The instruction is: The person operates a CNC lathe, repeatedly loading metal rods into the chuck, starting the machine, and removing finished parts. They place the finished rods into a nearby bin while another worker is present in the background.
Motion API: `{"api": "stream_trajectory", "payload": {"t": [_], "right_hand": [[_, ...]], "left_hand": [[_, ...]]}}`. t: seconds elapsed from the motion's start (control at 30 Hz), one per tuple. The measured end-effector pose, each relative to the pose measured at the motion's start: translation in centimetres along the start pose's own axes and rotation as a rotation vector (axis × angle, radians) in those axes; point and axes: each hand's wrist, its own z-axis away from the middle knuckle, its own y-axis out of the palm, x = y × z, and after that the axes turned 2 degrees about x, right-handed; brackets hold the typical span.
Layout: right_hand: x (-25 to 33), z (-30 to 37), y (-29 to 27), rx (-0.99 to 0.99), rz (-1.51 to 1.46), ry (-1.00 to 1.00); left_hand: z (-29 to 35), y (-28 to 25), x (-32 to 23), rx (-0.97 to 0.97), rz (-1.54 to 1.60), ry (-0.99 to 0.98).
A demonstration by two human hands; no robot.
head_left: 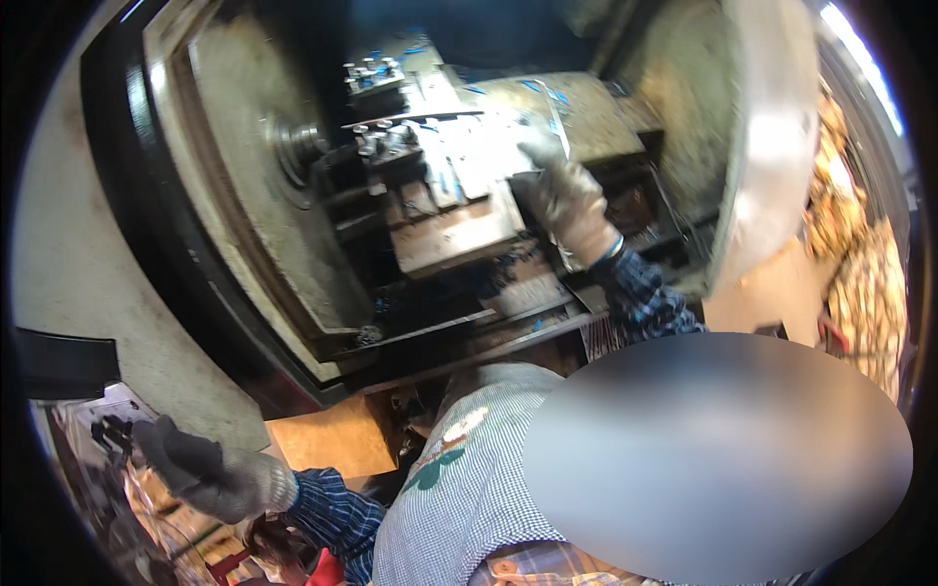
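My right hand [572, 205], in a pale work glove, reaches into a lathe's open work area. Its fingers are closed round a thin metal rod with a bent end [555, 112]; glare blurs the fingertips. Left of this hand, a metal tool slide [459, 237] carries two bolted tool blocks [386, 142]. A round spindle [298, 144] sits on the wall further left. At lower left my left hand [220, 479], in a glove with a dark coating, has its fingers stretched out beside black fittings [114, 435]. Nothing shows in it.
Blue shavings [559, 96] lie about the slide and the machine bed. The machine's black-edged frame [186, 264] borders the opening at left, a curved pale panel [767, 146] at right. A cardboard box [337, 437] stands below the machine. Yellowish bundled material [870, 293] is at far right.
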Motion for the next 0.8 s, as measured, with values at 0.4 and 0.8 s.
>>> {"api": "stream_trajectory", "payload": {"t": [0.4, 0.8], "right_hand": [[9.5, 39.2, -20.8, -0.406, 0.385, 1.009], [10.0, 58.6, -27.0, -0.767, 0.463, 1.651]], "left_hand": [[8.6, 3.5, -18.8, 0.521, 0.967, 0.049], [20.2, -1.9, -35.6, 1.314, 1.399, 0.126]]}}
